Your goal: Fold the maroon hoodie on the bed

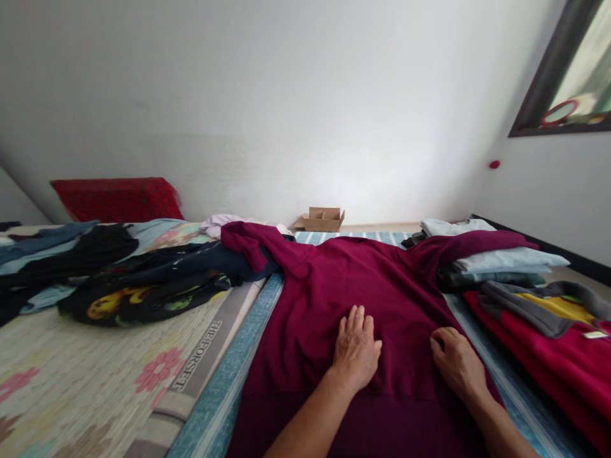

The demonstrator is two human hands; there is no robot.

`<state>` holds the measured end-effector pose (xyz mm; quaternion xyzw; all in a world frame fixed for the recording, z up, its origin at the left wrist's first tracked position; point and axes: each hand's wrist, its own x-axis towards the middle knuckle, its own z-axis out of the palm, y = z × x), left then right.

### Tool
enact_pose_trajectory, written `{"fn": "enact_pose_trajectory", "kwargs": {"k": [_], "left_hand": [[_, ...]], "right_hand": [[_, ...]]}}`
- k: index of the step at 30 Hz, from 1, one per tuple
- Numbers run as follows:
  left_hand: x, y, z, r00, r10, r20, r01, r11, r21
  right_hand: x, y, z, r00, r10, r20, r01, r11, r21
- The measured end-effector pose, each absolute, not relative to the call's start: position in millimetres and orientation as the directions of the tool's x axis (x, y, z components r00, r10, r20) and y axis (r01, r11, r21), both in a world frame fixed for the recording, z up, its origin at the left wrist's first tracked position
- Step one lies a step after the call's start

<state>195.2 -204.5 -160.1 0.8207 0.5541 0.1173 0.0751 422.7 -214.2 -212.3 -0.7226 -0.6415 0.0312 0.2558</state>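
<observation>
A maroon long-sleeved sweatshirt [348, 280] lies spread in front of me, its hem towards me and its surface lightly wrinkled. My left hand [356, 346] rests flat on the middle of it, fingers stretched out and holding nothing. On the right side of the body, my right hand [458, 362] is on the cloth with its fingers curled down and closed against it; the fingertips are hidden. One sleeve reaches left over dark clothes [200, 261]. The other sleeve lies across a stack of folded light clothes [513, 259] on the right.
Beneath is a blue striped sheet [229, 388]. A flowered mat [119, 362] lies at left, with loose clothes on its far part. Folded red clothing [539, 350] with a grey collar sits at right. Along the wall are a small cardboard box [323, 222] and a red box-shaped item [117, 200].
</observation>
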Motion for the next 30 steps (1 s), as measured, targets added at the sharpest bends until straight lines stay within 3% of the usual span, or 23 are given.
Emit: {"fn": "enact_pose_trajectory", "kwargs": {"k": [10,13,15,16,18,20,23,27,30], "left_hand": [[199,-185,-172,0.392,0.918,-0.062,0.888,-0.361,0.284],[200,-185,-173,0.393,0.916,-0.082,0.892,-0.359,0.275],[201,-185,-171,0.398,0.912,-0.094,0.893,-0.362,0.267],[202,-184,-170,0.399,0.911,-0.103,0.895,-0.362,0.260],[203,-183,-166,0.397,0.909,-0.127,0.901,-0.360,0.240],[205,-182,-163,0.394,0.906,-0.153,0.908,-0.358,0.218],[207,-181,-159,0.394,0.901,-0.181,0.912,-0.359,0.196],[207,-181,-160,0.386,0.905,-0.177,0.916,-0.352,0.194],[207,-182,-160,0.382,0.911,-0.157,0.916,-0.351,0.195]], "right_hand": [[417,-223,-211,0.134,0.894,0.427,0.922,0.046,-0.385],[388,-247,-189,-0.065,0.831,0.552,0.871,0.318,-0.376],[361,-269,-176,-0.333,0.752,0.569,0.748,0.578,-0.327],[348,-279,-172,-0.471,0.687,0.553,0.674,0.685,-0.277],[325,-295,-173,-0.583,0.518,0.626,0.572,0.809,-0.137],[308,-304,-183,-0.529,0.404,0.746,0.612,0.791,0.004],[295,-309,-203,-0.460,0.344,0.819,0.719,0.686,0.115],[286,-313,-209,-0.427,0.354,0.832,0.801,0.574,0.167],[285,-312,-197,-0.428,0.380,0.820,0.801,0.579,0.150]]}}
